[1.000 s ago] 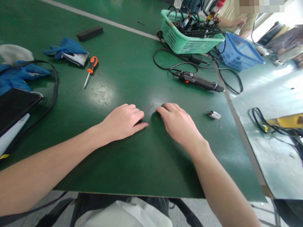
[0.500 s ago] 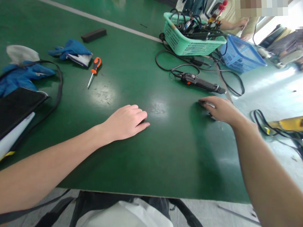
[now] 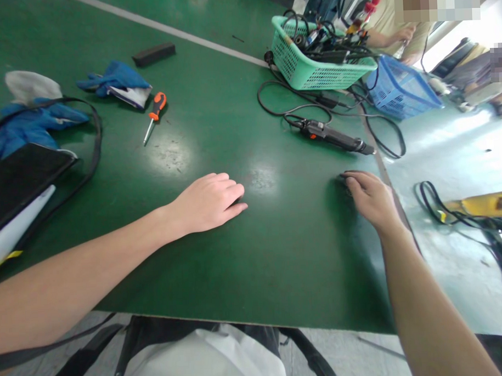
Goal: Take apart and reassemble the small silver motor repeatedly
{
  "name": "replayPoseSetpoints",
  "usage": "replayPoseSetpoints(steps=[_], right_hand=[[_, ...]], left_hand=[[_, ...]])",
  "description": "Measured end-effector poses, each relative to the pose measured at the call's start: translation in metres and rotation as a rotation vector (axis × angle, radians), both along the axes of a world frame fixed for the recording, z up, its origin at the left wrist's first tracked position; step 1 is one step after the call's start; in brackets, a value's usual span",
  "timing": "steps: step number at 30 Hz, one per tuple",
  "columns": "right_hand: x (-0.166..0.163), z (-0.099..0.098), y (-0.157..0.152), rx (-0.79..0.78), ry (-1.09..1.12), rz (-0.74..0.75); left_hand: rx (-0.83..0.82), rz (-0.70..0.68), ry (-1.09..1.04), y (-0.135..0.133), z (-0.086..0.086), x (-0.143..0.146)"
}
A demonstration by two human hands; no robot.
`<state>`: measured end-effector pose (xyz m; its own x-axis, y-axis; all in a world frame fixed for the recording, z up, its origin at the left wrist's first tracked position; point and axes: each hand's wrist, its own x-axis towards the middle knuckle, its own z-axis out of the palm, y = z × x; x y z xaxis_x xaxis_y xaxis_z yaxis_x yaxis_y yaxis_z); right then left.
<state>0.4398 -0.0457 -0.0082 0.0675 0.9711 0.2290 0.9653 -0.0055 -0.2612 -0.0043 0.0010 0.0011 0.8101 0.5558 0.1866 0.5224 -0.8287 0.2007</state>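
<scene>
My left hand (image 3: 210,203) rests on the green tabletop (image 3: 270,264), fingers curled and thumb close to the index finger. A dark spot shows between them, but I cannot tell whether it is a thing or shadow. Over at the right, my right hand (image 3: 373,200) is closed around a small dark object (image 3: 342,177); only its tip shows past the fingers, and its kind is hidden. Beyond that hand lies a black electric screwdriver (image 3: 331,137) with an orange switch, its cord looping behind. An orange-and-black hand screwdriver (image 3: 157,107) lies farther left.
A green basket (image 3: 321,76) full of cables and tools stands at the back, beside a blue basket (image 3: 404,89). Blue gloves (image 3: 123,77), a dark bar (image 3: 153,54) and a black case (image 3: 24,179) lie left. Another person's hand (image 3: 406,34) shows behind the baskets.
My right hand has shifted slightly right and down with the small dark object and turned, so less of the object shows. My left hand has stayed in place.
</scene>
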Motion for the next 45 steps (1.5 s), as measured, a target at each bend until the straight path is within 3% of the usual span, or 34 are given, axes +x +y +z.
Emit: replayPoseSetpoints(steps=[5, 8, 15, 20, 25, 33, 39, 45], right_hand=[[-0.053, -0.009, 0.005, 0.100, -0.019, -0.051], [-0.102, -0.009, 0.014, 0.115, 0.015, 0.005], [-0.225, -0.006, 0.034, 0.090, 0.124, 0.154], [-0.275, -0.009, 0.034, 0.066, 0.159, 0.126], [-0.284, -0.004, 0.033, 0.060, 0.205, 0.118], [-0.257, 0.012, 0.004, 0.156, 0.044, 0.198], [-0.241, 0.008, -0.008, 0.173, 0.068, 0.295], [-0.236, 0.004, 0.002, 0.196, 0.085, 0.304]], left_hand=[[0.018, 0.003, 0.008, -0.002, 0.001, 0.001], [0.027, 0.024, -0.010, -0.003, 0.001, 0.002], [0.079, 0.191, -0.027, -0.001, 0.002, 0.002], [0.102, 0.324, -0.029, 0.000, 0.004, 0.001], [0.102, 0.292, -0.049, -0.002, 0.003, 0.002], [0.064, 0.273, -0.068, -0.005, 0.006, 0.003], [0.084, 0.152, -0.193, -0.010, 0.006, 0.004], [-0.008, 0.055, -0.142, -0.008, 0.001, 0.004]])
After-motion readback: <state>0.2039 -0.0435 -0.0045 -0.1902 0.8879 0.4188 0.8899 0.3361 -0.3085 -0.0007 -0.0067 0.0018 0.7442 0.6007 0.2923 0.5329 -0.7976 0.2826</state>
